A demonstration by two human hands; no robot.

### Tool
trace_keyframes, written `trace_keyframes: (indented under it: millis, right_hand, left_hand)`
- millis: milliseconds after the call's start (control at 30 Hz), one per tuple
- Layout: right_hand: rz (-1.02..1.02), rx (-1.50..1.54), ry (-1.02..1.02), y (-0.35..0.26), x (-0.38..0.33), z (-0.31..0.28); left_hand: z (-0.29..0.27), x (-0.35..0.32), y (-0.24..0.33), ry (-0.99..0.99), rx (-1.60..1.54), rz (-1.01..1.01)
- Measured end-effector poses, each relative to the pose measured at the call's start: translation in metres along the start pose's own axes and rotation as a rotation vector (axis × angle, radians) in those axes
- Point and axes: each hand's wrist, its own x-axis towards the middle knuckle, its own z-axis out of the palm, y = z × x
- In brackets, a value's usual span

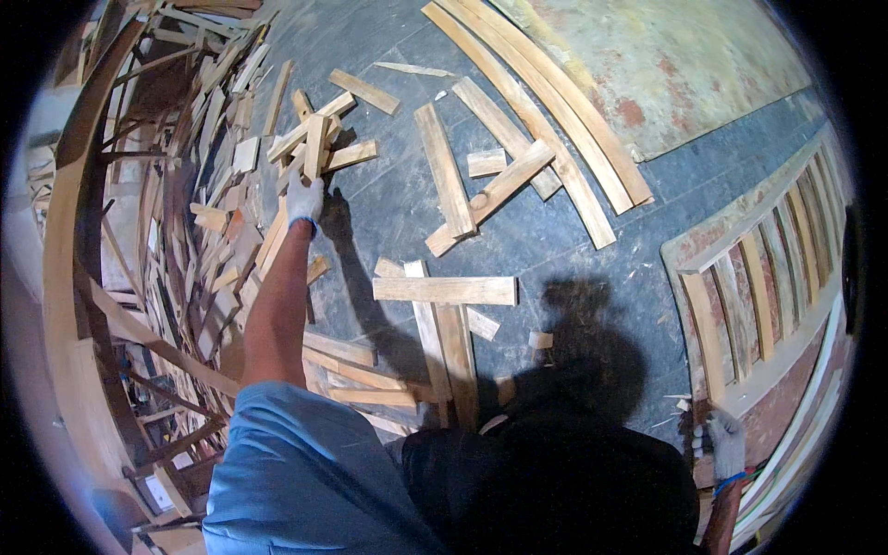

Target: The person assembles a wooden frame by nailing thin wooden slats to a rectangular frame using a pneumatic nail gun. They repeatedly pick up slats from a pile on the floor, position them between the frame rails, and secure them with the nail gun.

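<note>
Short wooden boards (315, 146) lie crossed over one another in a small pile toward the left side of the dark floor (518, 245), beside the edge of a scrap-wood heap (215, 111). The person's gloved left hand (305, 198) is at the near end of this pile, arm outstretched, its fingers pointing away from the body. Whether those fingers are closed on a board or only touching one cannot be told, since the back of the glove hides them. The gloved right hand (728, 442) is near the lower left corner of a slatted wooden frame (757, 287); its fingers look bent, but their hold cannot be made out.

Because the boards overlap, the uppermost one is probably best taken first, gripped across both long edges and raised straight up so that the pieces underneath do not slide. A grip near the middle would likely balance better than one at the end. With the arm this far out, stepping closer would ease the lift, and sliding the glove along rough edges risks splinters.
</note>
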Motion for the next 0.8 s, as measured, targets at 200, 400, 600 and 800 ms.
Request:
trace_keyframes:
  millis: [200,400,600,800]
  right_hand:
    - [-0.011,0.096,-0.037,-0.004,-0.002,0.011]
    - [0.057,-0.012,0.034,-0.043,-0.020,-0.003]
    - [-0.005,0.066,0.091,-0.014,-0.028,-0.035]
    - [0.004,0.244,0.151,0.027,-0.031,-0.015]
  left_hand:
    - [0.037,0.054,-0.025,-0.090,0.188,-0.035]
    - [0.043,-0.025,0.022,-0.269,0.242,0.075]
    - [0.061,-0.012,0.093,-0.347,-0.248,0.202]
    - [0.011,-0.107,0.279,-0.404,-0.376,0.586]
